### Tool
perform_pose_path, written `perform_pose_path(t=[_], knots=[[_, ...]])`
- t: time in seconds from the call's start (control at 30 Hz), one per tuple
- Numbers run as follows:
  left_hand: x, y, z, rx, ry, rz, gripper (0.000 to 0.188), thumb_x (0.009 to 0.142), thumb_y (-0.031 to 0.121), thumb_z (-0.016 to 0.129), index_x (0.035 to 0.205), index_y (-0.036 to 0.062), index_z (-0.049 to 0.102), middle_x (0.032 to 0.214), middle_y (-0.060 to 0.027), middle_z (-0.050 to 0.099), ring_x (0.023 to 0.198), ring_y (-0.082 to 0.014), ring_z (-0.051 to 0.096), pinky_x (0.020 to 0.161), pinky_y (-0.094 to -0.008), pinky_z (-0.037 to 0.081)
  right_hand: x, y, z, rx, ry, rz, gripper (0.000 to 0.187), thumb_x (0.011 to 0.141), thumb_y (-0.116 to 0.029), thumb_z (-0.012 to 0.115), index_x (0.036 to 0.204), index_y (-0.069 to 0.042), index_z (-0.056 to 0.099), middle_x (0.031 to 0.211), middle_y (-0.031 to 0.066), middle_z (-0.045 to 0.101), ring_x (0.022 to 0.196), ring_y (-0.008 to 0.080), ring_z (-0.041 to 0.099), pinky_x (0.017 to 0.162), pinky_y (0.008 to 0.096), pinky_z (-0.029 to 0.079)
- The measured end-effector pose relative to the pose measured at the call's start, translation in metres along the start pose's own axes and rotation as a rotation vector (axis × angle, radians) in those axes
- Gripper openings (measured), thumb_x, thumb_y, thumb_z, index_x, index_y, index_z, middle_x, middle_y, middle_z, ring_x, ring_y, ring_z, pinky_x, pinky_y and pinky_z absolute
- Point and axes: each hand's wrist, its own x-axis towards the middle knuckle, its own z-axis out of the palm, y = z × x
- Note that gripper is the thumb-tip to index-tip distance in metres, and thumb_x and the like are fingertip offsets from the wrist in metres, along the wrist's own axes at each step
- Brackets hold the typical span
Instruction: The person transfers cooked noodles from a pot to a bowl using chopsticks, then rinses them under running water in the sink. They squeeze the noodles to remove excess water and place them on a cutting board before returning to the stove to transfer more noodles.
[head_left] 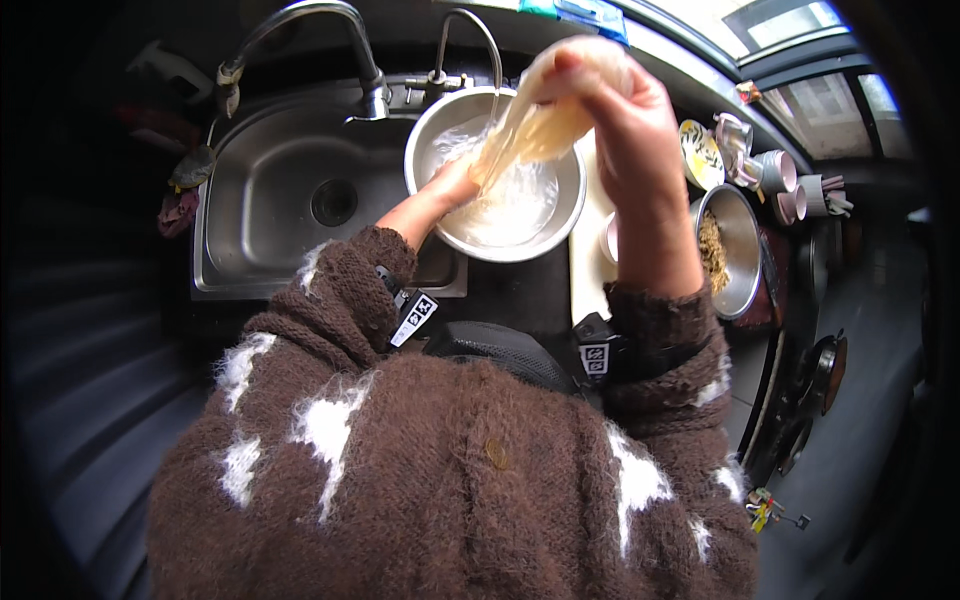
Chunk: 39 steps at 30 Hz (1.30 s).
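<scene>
My right hand (625,100) is raised above the far right side of a round metal bowl (572,215), its fingers closed on a wet, translucent, pale-yellow skin-like sheet (545,130). From that hand the sheet hangs slantwise down toward my left hand (457,187). Over the left part of the bowl, my left hand touches the sheet's lower end, and its fingers are hidden. Clear, rippling water (520,205) stands in the bowl. The spout of a thin tap (492,50) curves down over its far rim.
Left of the bowl is a steel sink (270,190) with a large curved faucet (372,85). To the right, a second metal bowl (745,260) holds crumbly brown food (712,250). Behind it are a leaf-patterned plate (702,155) and several cups (778,172). A pale board (590,270) lies between the bowls.
</scene>
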Motion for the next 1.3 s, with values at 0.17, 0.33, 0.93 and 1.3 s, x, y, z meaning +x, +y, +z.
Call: perform_pose_path(t=[0.17, 0.33, 0.93, 1.3], knots=[[0.022, -0.011, 0.004, 0.625, 0.094, 0.408, 0.033, 0.085, 0.021, 0.058, 0.113, 0.0033, 0.055, 0.096, -0.0094, 0.063, 0.086, -0.0193, 0.063, 0.069, -0.0331, 0.052, 0.004, -0.011, 0.005, 0.011, -0.152, 0.147, 0.021, 0.082, -0.016, 0.066, 0.096, -0.001, 0.061, 0.088, 0.004, 0.062, 0.082, 0.0111, 0.057, 0.076, 0.0244, 0.046], [0.013, 0.011, 0.007, -0.373, -0.006, -0.095, 0.036, 0.087, 0.024, 0.06, 0.116, 0.0035, 0.054, 0.104, -0.0083, 0.06, 0.095, -0.0157, 0.058, 0.079, -0.0279, 0.049, -0.014, 0.044, -0.014, -0.117, -0.001, 0.242, 0.026, 0.077, -0.019, 0.074, 0.093, -0.001, 0.065, 0.085, 0.0041, 0.066, 0.076, 0.0098, 0.061, 0.071, 0.023, 0.049], [-0.025, 0.161, 0.026, -0.307, -0.213, 0.214, 0.036, 0.094, 0.031, 0.048, 0.112, 0.0022, 0.057, 0.103, -0.0093, 0.062, 0.092, -0.0174, 0.059, 0.079, -0.0289, 0.047, -0.068, 0.175, -0.051, -0.517, 0.002, 0.358, 0.064, 0.078, -0.032, 0.069, 0.13, -0.007, 0.041, 0.124, 0.014, 0.049, 0.113, 0.0247, 0.048, 0.092, 0.0322, 0.04], [0.009, 0.019, -0.013, 0.028, 0.235, -0.004, 0.015, 0.084, 0.009, 0.052, 0.091, 0.0022, 0.064, 0.08, -0.0046, 0.062, 0.077, -0.0148, 0.06, 0.069, -0.0291, 0.048, -0.056, 0.165, -0.077, -0.196, 0.349, 0.456, 0.017, 0.085, -0.01, 0.053, 0.098, -0.004, 0.062, 0.086, 0.0058, 0.063, 0.073, 0.0131, 0.058, 0.062, 0.0258, 0.047]])
